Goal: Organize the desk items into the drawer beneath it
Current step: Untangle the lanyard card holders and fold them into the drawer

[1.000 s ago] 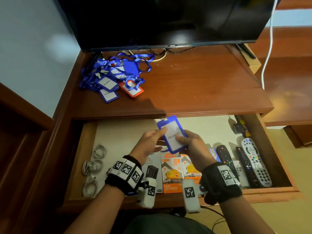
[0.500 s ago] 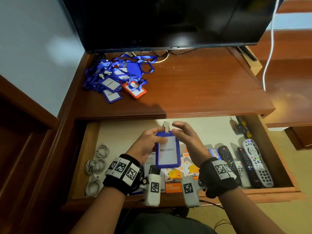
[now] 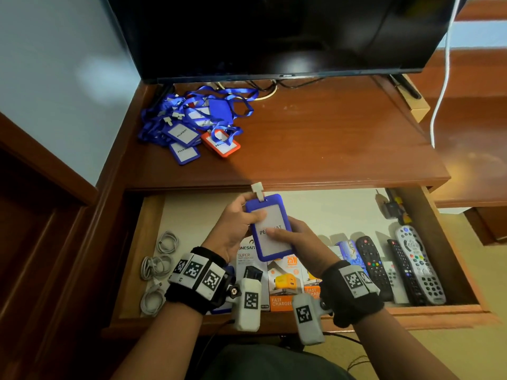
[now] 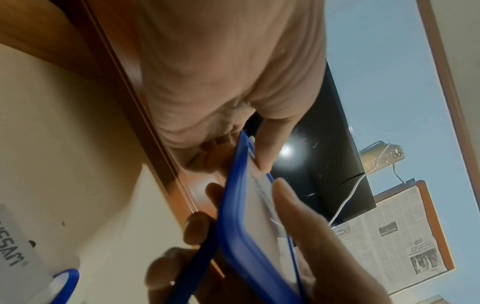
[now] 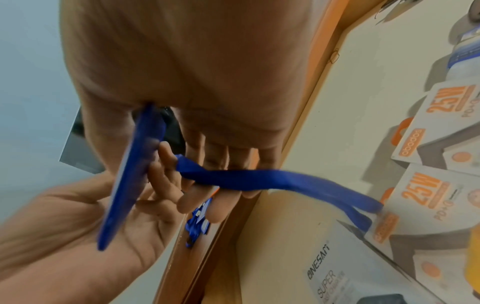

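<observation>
I hold the blue plastic badge holder with its white "PELAWAT" card (image 3: 270, 229) in both hands above the open wooden drawer (image 3: 301, 315), over the near middle. My left hand (image 3: 236, 229) has it by the far left corner, thumb on the face and fingers behind. My right hand (image 3: 297, 242) has the near right edge, thumb across the card window. Both grips are closed on the holder.

Handling, judged: light and stiff in the frame, with a smooth window that may slip. Best taken by the rigid blue rim, not the white clip (image 3: 257, 189) at the far end. The right wrist view shows a soft blue lanyard strap (image 5: 272, 179) trailing from under my fingers towards the charger boxes (image 3: 282, 281). It looks floppy and could snag.

In the drawer: coiled white cables (image 3: 157, 266) at left, remote controls (image 3: 400, 267) at right, pale liner at the far side. On the wooden counter (image 3: 343, 138), far left, lies a tangle of blue lanyards and badge holders (image 3: 197, 124), not yet put away. A dark television screen (image 3: 274, 34) stands behind. The wall at left is pale blue.
</observation>
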